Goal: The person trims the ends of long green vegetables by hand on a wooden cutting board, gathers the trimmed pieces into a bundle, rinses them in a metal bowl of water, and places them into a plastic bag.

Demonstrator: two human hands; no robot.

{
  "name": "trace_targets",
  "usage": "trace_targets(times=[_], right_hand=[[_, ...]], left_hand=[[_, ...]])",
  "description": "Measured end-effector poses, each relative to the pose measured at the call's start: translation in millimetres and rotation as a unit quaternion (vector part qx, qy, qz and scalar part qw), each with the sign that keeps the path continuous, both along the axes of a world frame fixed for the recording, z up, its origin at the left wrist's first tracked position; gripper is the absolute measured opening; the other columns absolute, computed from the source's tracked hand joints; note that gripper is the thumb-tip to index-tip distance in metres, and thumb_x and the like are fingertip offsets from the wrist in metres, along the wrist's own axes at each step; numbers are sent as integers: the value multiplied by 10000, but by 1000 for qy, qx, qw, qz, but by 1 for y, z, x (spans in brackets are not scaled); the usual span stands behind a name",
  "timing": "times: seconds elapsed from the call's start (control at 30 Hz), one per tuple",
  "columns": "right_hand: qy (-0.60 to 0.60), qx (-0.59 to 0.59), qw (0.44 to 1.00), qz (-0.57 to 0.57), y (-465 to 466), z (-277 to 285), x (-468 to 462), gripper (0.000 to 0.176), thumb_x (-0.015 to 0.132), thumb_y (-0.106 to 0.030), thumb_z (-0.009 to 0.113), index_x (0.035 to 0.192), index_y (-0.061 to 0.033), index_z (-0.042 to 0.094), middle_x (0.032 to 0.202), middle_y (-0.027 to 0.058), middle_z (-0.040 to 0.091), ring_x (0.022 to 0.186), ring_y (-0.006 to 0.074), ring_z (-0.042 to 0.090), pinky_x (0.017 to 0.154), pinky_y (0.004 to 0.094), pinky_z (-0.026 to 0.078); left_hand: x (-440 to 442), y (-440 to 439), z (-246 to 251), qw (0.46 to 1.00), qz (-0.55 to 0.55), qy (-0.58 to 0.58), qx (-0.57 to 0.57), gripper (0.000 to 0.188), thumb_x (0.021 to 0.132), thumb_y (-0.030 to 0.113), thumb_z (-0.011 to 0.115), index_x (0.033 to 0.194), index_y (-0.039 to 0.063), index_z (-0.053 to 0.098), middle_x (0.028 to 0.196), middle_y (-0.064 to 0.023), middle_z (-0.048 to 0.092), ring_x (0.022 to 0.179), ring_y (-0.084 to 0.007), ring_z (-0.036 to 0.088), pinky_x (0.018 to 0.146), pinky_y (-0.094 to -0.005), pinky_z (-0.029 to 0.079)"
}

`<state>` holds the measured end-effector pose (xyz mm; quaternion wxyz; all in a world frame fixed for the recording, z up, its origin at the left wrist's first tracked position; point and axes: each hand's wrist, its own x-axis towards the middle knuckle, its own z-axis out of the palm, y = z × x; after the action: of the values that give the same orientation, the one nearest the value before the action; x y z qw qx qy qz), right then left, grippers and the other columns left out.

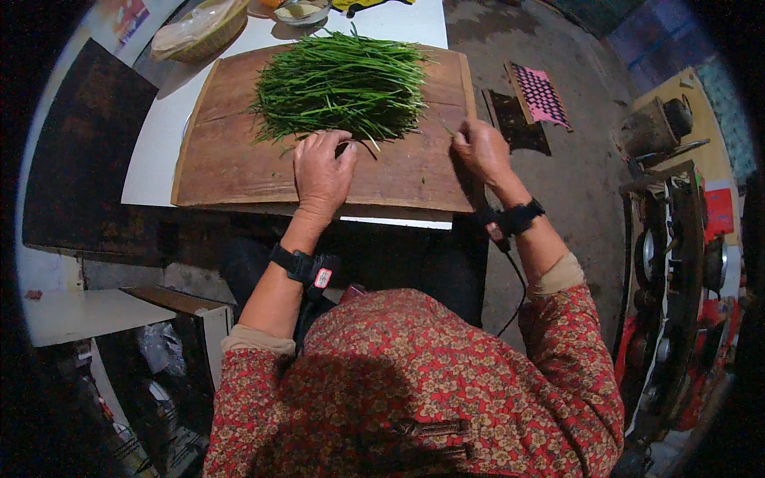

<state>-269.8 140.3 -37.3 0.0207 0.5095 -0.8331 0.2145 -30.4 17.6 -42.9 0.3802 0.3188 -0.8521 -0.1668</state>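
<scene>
A thick pile of Chinese chives (343,83), or similar long green leaves, lies across a wooden cutting board (239,173). My left hand (323,167) is at the pile's near left edge, back up, with the thumb apart from the index finger. Its fingertips are hidden, and a dark leaf curves out beside the thumb. Over the board's right edge, my right hand (484,149) is closed in a pinch, apart from the pile. A thin green leaf end (449,130) pokes out at its fingertips. Small green scraps dot the board near me.
The board sits on a white table (146,170). Behind it are a woven basket (209,45) with a plastic bag and a glass bowl (302,12) of pale contents. A low stool with pink-and-black webbing (541,92) stands right; a shelf (663,179) holds pots.
</scene>
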Motion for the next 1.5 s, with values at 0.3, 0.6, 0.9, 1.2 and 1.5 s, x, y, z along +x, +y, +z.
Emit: trace_targets(times=[0.3, 0.6, 0.9, 1.2, 1.5], right_hand=[[11, 132, 979, -154, 120, -57, -72, 235, 777, -239, 569, 903, -40, 551, 897, 186, 573, 833, 355, 548, 698, 405, 442], [-5, -162, 982, 95, 62, -22, 2, 360, 835, -261, 529, 1084, -3, 510, 1081, 195, 526, 1010, 358, 489, 861, 386, 392], [142, -98, 974, 147, 41, -23, 48, 442, 784, -357, 559, 1109, -62, 513, 1169, 108, 487, 1128, 288, 417, 932, 421, 307], [137, -92, 978, 125, 41, -25, 50, 445, 774, -370, 560, 1106, -76, 521, 1168, 97, 487, 1126, 279, 416, 931, 419, 305], [145, -97, 977, 123, 40, -24, 52, 438, 774, -362, 558, 1107, -80, 521, 1166, 92, 488, 1119, 273, 426, 926, 411, 311]], left_hand=[[-1, -1, -1, 1000, -8, 17, -12, 168, 751, 174, 580, 878, 64, 584, 830, -81, 584, 845, -267, 520, 806, -375, 355], [-1, -7, -21, 996, 15, 89, -15, 172, 785, 238, 587, 741, 72, 592, 719, -88, 581, 724, -276, 533, 721, -364, 397], [54, -6, -16, 965, -35, 229, 123, 116, 828, 129, 569, 893, 32, 559, 784, -21, 560, 730, -99, 522, 672, -242, 432], [194, 13, -40, 967, 125, 103, 199, 170, 847, 152, 529, 899, 8, 604, 897, -89, 617, 827, -161, 560, 772, -260, 423], [207, 14, -86, 952, 92, -293, -6, 287, 780, 261, 588, 987, 62, 590, 1057, -129, 575, 1027, -292, 501, 882, -378, 362]])
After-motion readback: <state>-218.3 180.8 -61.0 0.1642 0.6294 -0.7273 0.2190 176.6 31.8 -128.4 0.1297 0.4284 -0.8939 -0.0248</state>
